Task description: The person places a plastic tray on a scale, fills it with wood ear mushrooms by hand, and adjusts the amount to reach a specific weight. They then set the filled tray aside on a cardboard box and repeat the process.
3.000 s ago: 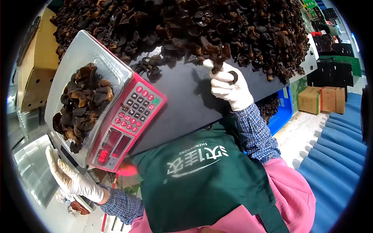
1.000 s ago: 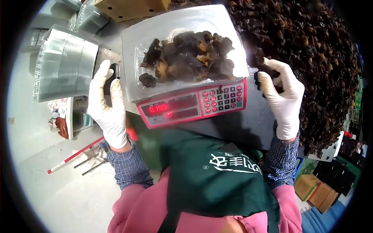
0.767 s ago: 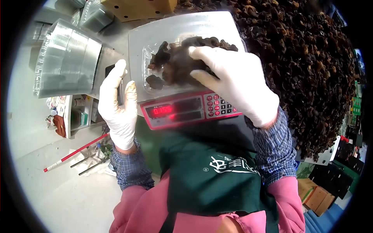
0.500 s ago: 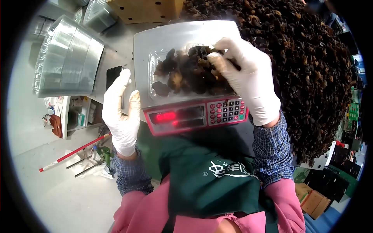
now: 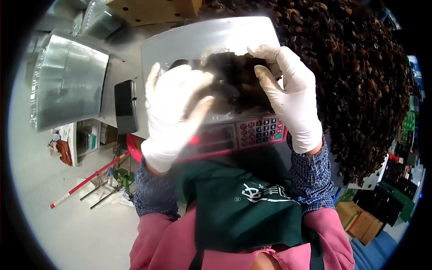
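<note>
A clear plastic tray [image 5: 219,48] heaped with dark wood ear mushrooms [image 5: 234,83] rests on the metal platform of a weighing scale [image 5: 225,31]. My left hand [image 5: 173,105], in a white glove and smeared by motion, is over the tray's left side with thumb and fingers apart. It hides part of the scale's red-lit display [image 5: 211,140]. At the tray's right end is my gloved right hand [image 5: 292,90], fingers curved and thumb apart from them, beside the mushrooms. Nothing shows held in either hand. The tray's right rim is hidden.
A big heap of wood ear mushrooms [image 5: 360,81] lies to the right and behind the scale. Stacked clear trays [image 5: 69,81] stand at the left, with a phone [image 5: 125,105] between them and the scale. A cardboard box [image 5: 153,10] sits at the back.
My left hand has moved right and inward, from beside the scale to over the tray's left side. The right hand stays at the tray's right end, thumb and fingertips slightly shifted.
</note>
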Available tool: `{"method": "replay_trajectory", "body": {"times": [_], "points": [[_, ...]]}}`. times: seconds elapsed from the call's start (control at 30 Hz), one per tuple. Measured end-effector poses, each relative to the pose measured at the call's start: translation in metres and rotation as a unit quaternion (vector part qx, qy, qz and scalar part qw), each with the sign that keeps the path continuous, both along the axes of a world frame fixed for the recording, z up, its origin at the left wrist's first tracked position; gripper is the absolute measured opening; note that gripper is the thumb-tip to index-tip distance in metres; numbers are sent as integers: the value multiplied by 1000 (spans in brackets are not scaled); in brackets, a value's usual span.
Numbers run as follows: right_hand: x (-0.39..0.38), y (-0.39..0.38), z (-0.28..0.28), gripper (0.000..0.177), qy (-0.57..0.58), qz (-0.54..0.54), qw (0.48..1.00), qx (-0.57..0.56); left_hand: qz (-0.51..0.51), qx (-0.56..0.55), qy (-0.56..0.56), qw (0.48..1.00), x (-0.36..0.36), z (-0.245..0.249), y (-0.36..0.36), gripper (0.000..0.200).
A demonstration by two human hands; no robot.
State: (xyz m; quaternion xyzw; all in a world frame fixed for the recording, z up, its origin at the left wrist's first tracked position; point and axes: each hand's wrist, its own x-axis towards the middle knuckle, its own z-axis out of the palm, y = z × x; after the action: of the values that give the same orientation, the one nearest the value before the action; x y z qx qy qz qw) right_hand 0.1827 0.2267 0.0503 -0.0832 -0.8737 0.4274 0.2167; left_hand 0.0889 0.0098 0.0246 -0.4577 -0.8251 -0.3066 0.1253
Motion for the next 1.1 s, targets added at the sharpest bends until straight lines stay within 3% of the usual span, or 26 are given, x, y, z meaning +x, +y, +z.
{"method": "replay_trajectory", "body": {"times": [0.17,0.23,0.37,0.6,0.63,0.7,0.77,0.8,0.9,1.0,1.1], "points": [[9,4,-9,32,30,-13,999,-4,-42,143,-98,984,-3,-18,-11,39],[11,5,-9,36,30,-7,1000,-8,-15,189,-196,962,2,-20,-13,40],[14,3,-1,40,70,-12,996,57,-4,219,-156,963,-1,-26,-11,35],[7,3,-10,41,275,-2,941,197,4,209,-142,968,4,-23,-14,45],[5,1,-8,41,276,3,939,205,2,206,-131,970,4,-23,-14,46],[13,-14,1,43,128,36,973,186,-3,211,-116,971,6,-23,-12,50],[14,-21,-14,39,25,82,950,300,-6,208,-92,974,6,-20,-12,54],[14,-24,-17,31,34,77,949,304,-6,204,-75,976,5,-17,-12,56],[19,-12,-15,28,84,45,951,294,-7,234,-63,970,-1,-20,-18,64],[33,27,-5,44,171,23,961,216,30,257,-122,958,-4,-14,-31,56],[59,49,-16,51,144,-54,976,152,70,261,-115,956,-12,-11,-45,50]]}}
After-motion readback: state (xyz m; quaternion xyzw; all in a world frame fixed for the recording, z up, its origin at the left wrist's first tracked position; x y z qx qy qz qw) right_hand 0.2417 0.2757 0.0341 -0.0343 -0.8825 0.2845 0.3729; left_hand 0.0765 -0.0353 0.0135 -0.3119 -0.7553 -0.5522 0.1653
